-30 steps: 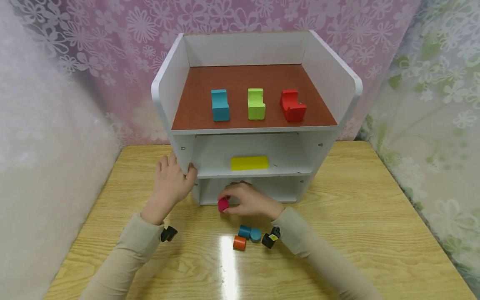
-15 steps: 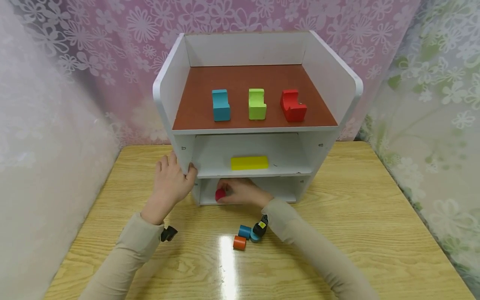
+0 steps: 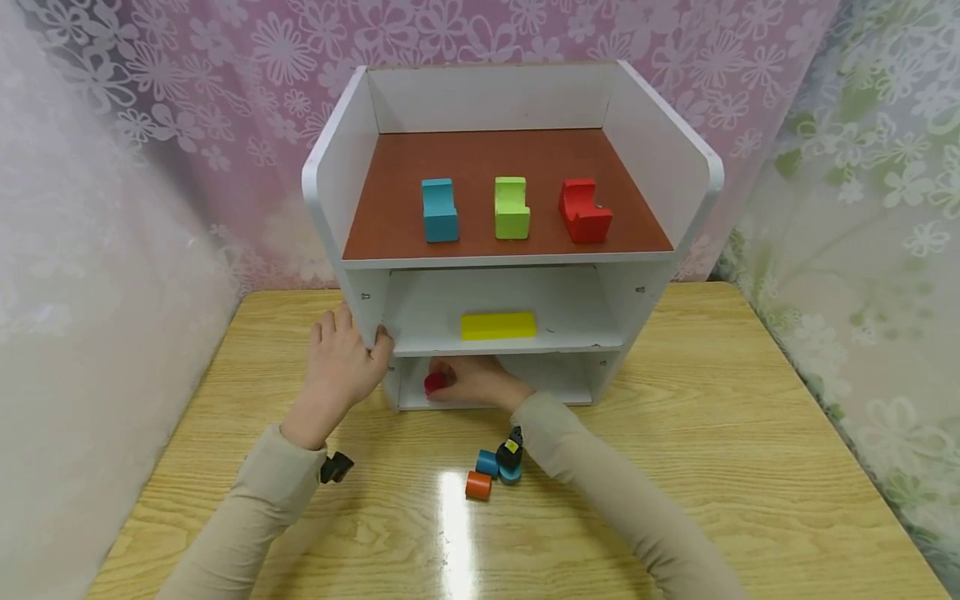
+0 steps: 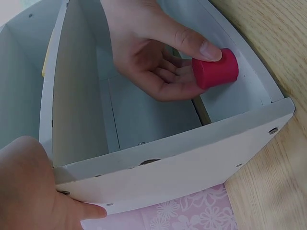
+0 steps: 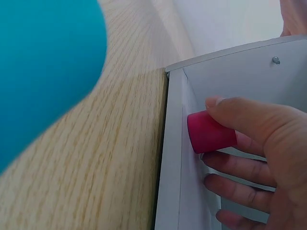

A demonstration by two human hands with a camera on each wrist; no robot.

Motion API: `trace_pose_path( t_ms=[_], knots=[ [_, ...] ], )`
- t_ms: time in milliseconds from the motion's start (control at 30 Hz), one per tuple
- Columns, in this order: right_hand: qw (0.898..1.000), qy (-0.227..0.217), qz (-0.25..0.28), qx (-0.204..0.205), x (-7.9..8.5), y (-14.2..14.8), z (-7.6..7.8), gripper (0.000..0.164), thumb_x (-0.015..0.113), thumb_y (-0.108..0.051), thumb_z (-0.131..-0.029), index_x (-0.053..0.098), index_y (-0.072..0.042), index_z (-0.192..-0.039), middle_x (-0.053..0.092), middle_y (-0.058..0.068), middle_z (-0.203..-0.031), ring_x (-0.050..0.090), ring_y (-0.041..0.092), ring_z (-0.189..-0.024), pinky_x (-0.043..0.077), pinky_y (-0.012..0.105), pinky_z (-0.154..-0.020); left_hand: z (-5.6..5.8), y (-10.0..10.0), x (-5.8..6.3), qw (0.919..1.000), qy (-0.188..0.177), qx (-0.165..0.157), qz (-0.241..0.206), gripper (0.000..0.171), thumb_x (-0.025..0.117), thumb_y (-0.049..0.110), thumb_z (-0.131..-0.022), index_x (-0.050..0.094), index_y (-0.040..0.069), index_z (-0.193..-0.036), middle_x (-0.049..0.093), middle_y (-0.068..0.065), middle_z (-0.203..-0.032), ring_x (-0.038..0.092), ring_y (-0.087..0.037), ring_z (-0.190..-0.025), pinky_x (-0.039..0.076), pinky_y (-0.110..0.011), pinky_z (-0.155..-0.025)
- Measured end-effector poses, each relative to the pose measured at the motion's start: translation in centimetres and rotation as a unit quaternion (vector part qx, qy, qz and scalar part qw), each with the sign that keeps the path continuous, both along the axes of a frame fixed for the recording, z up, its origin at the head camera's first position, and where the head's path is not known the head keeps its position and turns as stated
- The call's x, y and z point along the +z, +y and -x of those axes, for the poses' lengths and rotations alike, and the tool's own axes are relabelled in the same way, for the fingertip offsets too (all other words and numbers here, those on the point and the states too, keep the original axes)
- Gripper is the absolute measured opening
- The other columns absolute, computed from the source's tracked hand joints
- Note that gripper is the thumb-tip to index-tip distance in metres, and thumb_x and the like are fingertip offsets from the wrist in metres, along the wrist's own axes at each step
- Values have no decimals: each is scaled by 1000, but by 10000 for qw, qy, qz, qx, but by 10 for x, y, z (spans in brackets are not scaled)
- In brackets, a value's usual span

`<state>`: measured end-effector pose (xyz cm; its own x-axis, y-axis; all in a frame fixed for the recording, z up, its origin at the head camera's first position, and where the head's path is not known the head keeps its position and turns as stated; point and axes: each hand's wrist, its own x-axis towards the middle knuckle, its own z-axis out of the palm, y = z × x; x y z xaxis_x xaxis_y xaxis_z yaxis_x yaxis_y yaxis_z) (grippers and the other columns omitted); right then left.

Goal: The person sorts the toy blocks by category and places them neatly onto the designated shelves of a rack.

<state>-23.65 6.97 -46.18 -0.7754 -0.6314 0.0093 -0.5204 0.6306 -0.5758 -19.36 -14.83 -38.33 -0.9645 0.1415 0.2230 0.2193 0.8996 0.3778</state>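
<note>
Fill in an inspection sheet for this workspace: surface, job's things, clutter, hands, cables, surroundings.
Surface: wood-grain table, with a bright glare streak.
Job's things: crimson cylinder, inside the bottom compartment of the white shelf unit.
Clutter: dark blue cylinder, light blue cylinder and orange cylinder on the table; yellow block on the middle shelf; blue, lime green and red notched blocks on the brown top shelf.
Hands: left hand grips the unit's left side panel; right hand pinches the crimson cylinder.
Cables: nothing seen.
Surroundings: pink floral curtain behind.
</note>
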Motion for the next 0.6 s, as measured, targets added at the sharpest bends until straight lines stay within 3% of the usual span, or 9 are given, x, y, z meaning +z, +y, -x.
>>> trace_pose_path(
  t_ms=[200, 467, 600],
  knots=[
    [9999, 84, -40, 89, 1, 0, -1, 30, 80, -35, -83, 68, -16, -103, 65, -6, -97, 58, 10, -86, 48, 26, -77, -1, 0, -1, 10000, -23, -22, -13, 59, 29, 34, -101, 26, -2, -148, 40, -26, -131, 35, -48, -117, 23, -61, -104],
    [9996, -21, -255, 146, 13, 10, -8, 49, 75, -37, -87, 64, -12, -128, 68, 3, -118, 63, 16, -104, 51, 33, -89, -1, 0, 0, 10000, 27, 0, -3, 59, 30, 34, -101, 28, -2, -147, 41, -26, -129, 35, -48, -115, 24, -61, -103],
    [9995, -81, -246, 180, 19, 20, -14, 50, 72, -33, -91, 60, -10, -134, 66, 7, -124, 63, 22, -112, 51, 37, -93, -1, 1, 0, 10000, -6, -5, 10, 59, 29, 34, -101, 27, -3, -147, 40, -26, -130, 35, -48, -115, 24, -61, -103]
  ],
)
